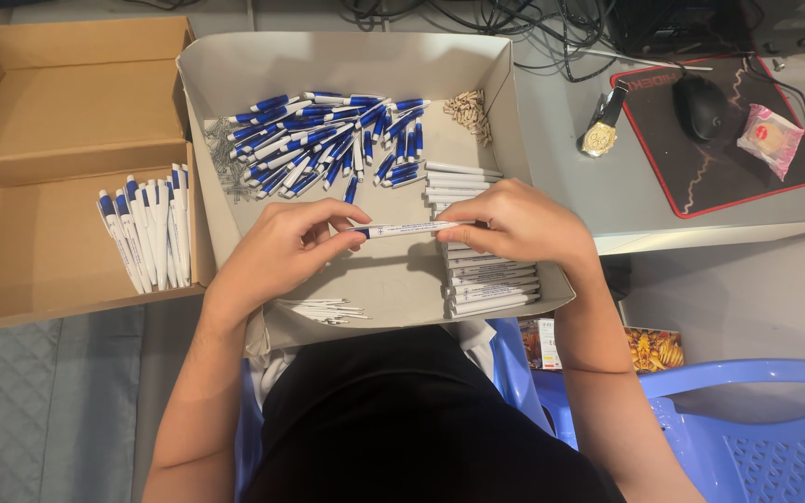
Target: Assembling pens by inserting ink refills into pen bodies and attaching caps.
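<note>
Head view, near to far. Lap in black cloth; blue chair (757, 419) at right, a printed packet (649, 346) by it. Grey tray (347, 56) rests across the lap. Near tray edge: thin white refills (323, 309). Left hand (281, 247) and right hand (524, 224) hold one white pen (409, 227) level between them, above the tray middle; left fingers (351, 237) pinched on its blue tip end, right fingers (472, 228) clamped on its barrel. Right hand covers part of a stack of white barrels (486, 279) along the right tray wall. Beyond: heap of blue-and-white caps (328, 140), tangle of springs (225, 158) to their left, small tan parts (470, 112) to their right. Left: brown box (48, 112), with finished pens (146, 233) in a row inside. Far right on the bench (561, 121): gold watch (601, 130), black mouse (699, 104) on a red-edged pad (747, 177), pink wrapped snack (770, 138). Cables (514, 19) along the far edge.
</note>
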